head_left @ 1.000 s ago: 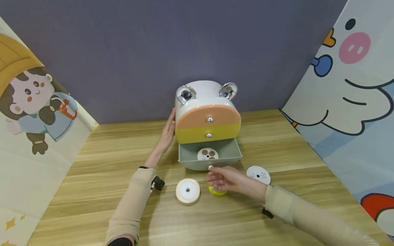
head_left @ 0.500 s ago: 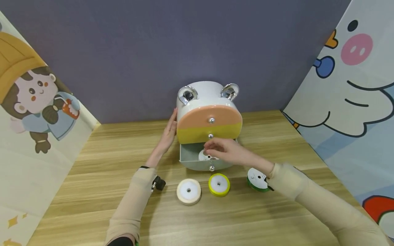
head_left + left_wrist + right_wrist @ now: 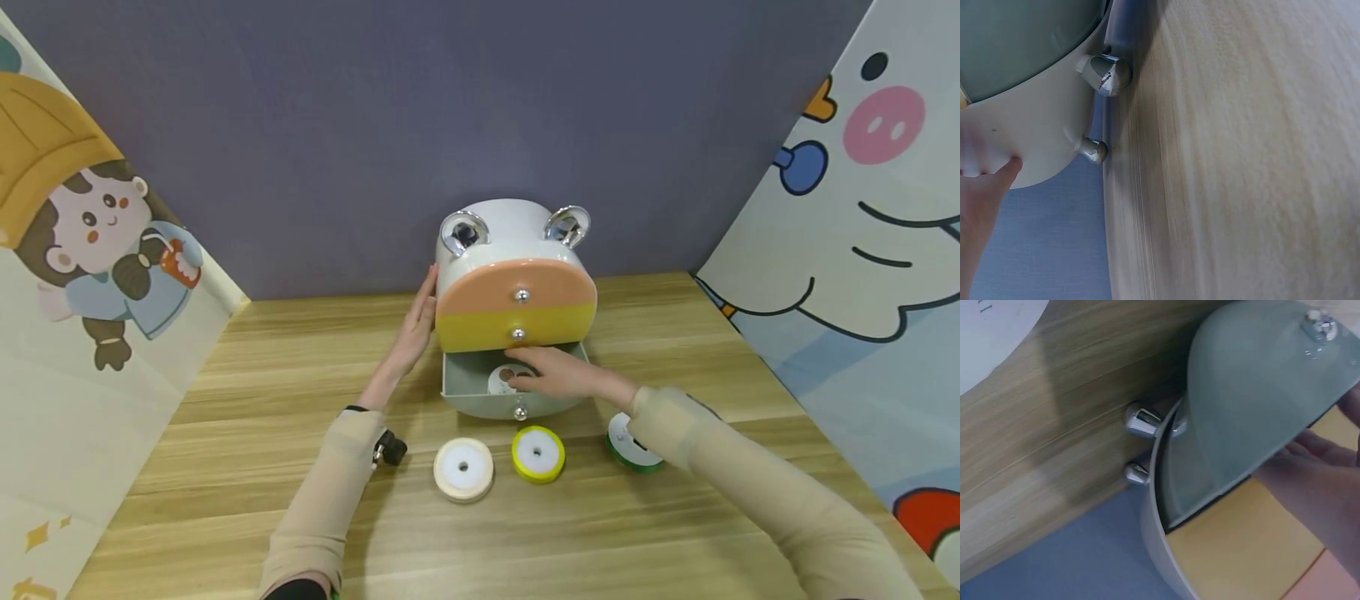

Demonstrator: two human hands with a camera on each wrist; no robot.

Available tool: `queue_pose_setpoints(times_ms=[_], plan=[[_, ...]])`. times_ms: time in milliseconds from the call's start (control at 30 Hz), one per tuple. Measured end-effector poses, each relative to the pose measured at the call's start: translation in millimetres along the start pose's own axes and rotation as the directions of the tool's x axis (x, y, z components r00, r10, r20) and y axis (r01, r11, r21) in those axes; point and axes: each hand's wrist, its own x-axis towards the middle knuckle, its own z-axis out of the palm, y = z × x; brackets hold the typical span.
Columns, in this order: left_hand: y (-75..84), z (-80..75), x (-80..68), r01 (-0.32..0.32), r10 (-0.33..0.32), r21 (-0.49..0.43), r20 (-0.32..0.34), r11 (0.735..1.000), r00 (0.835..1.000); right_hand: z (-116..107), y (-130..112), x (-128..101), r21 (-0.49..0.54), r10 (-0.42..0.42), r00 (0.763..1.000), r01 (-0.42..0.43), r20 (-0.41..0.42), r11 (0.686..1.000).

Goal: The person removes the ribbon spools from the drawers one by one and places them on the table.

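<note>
Right hand (image 3: 558,377) reached into the open grey bottom drawer (image 3: 461,385).
Its fingers touched the white ribbon spool (image 3: 501,380) inside; whether they grasped it was unclear. Left hand (image 3: 415,329) lay flat against the white animal-shaped cabinet's (image 3: 498,229) side.

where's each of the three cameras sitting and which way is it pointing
Head: above the table, looking forward and down at the drawer box; both sleeves, left hand and right hand show.
Left wrist: beside the box's white shell; fingertips show.
Right wrist: low, facing the open grey drawer; fingers show.
Shared: all three see the box.
</note>
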Motion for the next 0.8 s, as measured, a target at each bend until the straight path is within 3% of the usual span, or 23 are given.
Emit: queue_pose_setpoints(times_ms=[367,800], plan=[[1.1,-0.1,0.0,0.014,-0.014,0.001,-0.004,1.000,1.000,0,18,19,-0.050,-0.004,0.994,0.009,0.109,0.999],[-1.3,0.0,0.7,0.001,-0.001,0.008,-0.009,1.000,1.000,4,23,29,-0.133,0.015,0.989,0.005,0.150,0.991]])
